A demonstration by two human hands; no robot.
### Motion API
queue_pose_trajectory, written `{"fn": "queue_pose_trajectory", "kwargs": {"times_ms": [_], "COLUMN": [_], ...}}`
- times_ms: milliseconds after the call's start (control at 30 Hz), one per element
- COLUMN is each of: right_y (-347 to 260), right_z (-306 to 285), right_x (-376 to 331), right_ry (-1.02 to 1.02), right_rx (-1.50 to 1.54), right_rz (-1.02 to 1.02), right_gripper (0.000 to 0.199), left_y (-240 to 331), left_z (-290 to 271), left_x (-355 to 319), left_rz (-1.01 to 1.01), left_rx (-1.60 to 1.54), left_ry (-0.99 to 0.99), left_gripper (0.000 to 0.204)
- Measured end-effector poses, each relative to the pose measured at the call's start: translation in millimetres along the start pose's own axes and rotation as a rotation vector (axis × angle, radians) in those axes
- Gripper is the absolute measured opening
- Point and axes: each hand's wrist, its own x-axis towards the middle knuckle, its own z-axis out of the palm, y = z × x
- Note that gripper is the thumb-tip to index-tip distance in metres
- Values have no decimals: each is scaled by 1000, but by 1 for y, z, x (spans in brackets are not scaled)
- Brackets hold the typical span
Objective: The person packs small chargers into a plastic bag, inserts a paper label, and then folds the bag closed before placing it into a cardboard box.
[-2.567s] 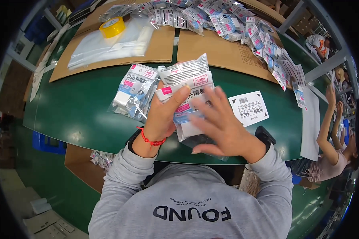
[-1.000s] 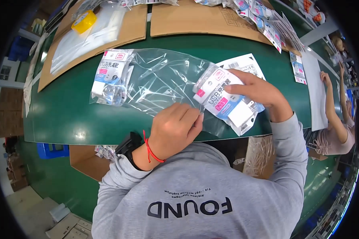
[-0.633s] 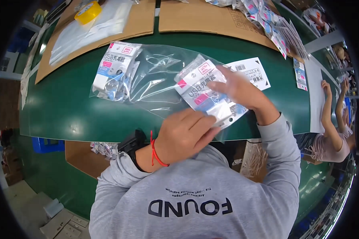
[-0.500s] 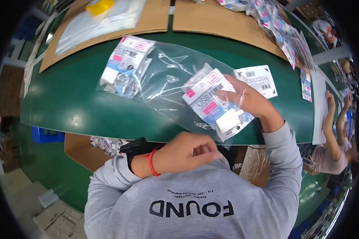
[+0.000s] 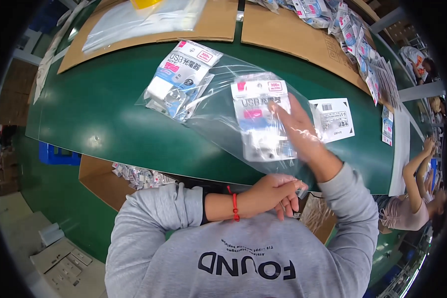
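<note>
A large clear plastic bag [image 5: 218, 119] lies across the green table. In its far-left end sits a stack of small charger packets [image 5: 181, 74], white, pink and blue. My right hand [image 5: 303, 129] reaches into the bag's near-right end, gripping another stack of charger packets [image 5: 260, 116] with the thumb on top and the fingers underneath, largely hidden. Close to my chest, my left hand [image 5: 278, 192] pinches the bag's near edge between thumb and fingers. A white printed label sheet [image 5: 333, 119] lies just right of my right hand.
Cardboard sheets [image 5: 278, 37] cover the table's far side, bearing flat clear bags [image 5: 144, 25], yellow tape [image 5: 145, 3] and a heap of packets [image 5: 350, 35]. An open carton [image 5: 100, 181] with packets stands below the near-left edge. A co-worker [image 5: 407, 203] is at far right.
My left hand has moved right and now pinches the bag's edge. The packets in my right hand have turned upright and slid deeper into the bag. The view has shifted slightly.
</note>
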Motion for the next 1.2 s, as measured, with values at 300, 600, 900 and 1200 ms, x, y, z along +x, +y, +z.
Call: {"fn": "queue_pose_trajectory", "kwargs": {"times_ms": [300, 600, 900, 1200], "right_y": [-21, -7, -14, -57], "right_z": [7, 36, -10, -275], "right_x": [-11, -3, -9, -8], "right_ry": [-72, -93, -368, 1219], "right_rx": [-428, 349, -308, -1369], "right_rz": [-15, 20, -189, -742], "right_gripper": [54, 64, 37, 56], "left_y": [0, -8, 13, 61], "left_z": [-10, -13, -26, -10], "left_x": [-12, 0, -28, -71], "left_rz": [71, -13, -105, 297], "left_rx": [164, 211, 417, 523], "left_ry": [-12, -66, -150, 38], "left_gripper": [38, 36, 39, 32]}}
